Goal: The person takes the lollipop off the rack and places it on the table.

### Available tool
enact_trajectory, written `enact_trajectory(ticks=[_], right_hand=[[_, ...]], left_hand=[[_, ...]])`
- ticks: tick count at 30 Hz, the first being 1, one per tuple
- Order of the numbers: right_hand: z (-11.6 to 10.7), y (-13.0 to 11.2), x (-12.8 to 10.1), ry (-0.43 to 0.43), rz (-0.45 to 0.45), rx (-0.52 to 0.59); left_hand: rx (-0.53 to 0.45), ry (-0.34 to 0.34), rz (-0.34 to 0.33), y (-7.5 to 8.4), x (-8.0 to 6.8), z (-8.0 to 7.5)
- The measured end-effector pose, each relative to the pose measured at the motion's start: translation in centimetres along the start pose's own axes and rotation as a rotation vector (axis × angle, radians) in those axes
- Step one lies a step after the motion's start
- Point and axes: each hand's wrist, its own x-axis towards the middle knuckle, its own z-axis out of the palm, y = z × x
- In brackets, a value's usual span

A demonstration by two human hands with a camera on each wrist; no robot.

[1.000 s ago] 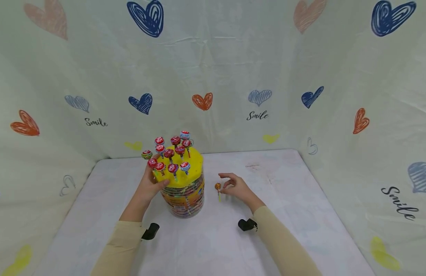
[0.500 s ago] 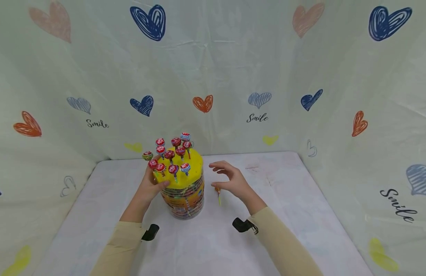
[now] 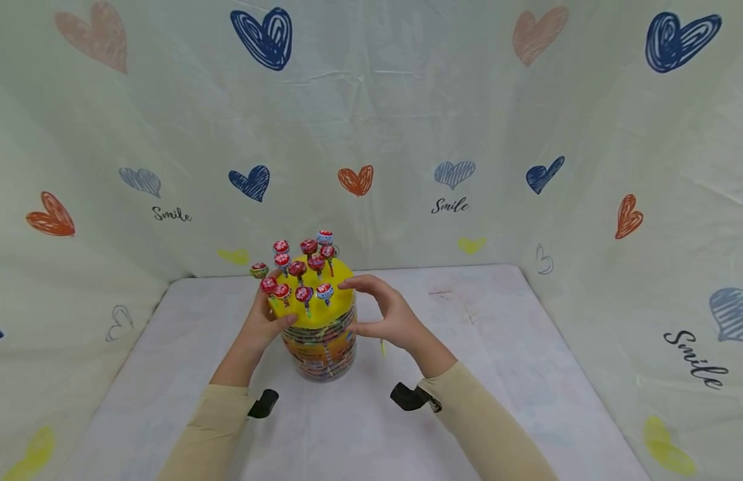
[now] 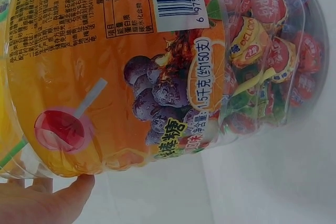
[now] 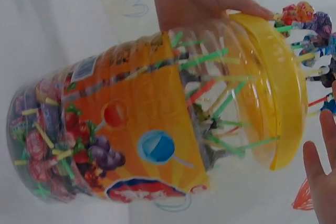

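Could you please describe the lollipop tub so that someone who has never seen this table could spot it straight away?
On the white table, left of centre, stands the tub: a clear plastic jar with an orange label, packed with wrapped lollipops. The left hand holds its side and the right hand is at its rim. Its yellow lid, stuck with upright lollipops, sets it apart.

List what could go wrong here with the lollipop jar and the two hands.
The right hand reaches in beside the lollipops standing in the yellow lid; it could knock some loose. The jar is tall, and the left hand grips only its top, so a push might tip it.
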Motion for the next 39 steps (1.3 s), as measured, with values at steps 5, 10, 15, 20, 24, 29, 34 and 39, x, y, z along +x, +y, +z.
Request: enact_trajectory(ticks=[5,10,15,20,24,29,34,39], right_hand=[[0.7,-0.2,0.3,-0.070,-0.004,0.029],[1.1,-0.5,0.4,-0.110,-0.007,0.013],[1.4,-0.6,0.5,-0.131,-0.021,-0.040],[1.5,-0.7,0.6,-0.124,-0.013,-0.054],[1.6,-0.7,0.7,-0.112,-0.012,-0.039],[1.6,-0.8,0.8,-0.084,-0.013,-0.014],[1.2,-1.1,0.6,-0.035,-0.036,0.016],[0.2,-0.7,0.4,0.016,-0.104,0.073]], left_hand=[[-0.009,-0.011,-0.017,0.1,0.0,-0.1],[-0.023,-0.015,-0.036,0.2,0.0,0.0],[-0.027,-0.014,-0.030,0.4,0.0,0.1],[-0.016,-0.014,-0.026,0.3,0.0,0.0],[-0.016,-0.014,-0.026,0.2,0.0,0.0],[-0.017,-0.017,-0.017,0.3,-0.1,0.1],[-0.012,-0.019,-0.007,0.1,0.0,0.0],[-0.001,-0.013,-0.008,0.2,-0.1,0.1]])
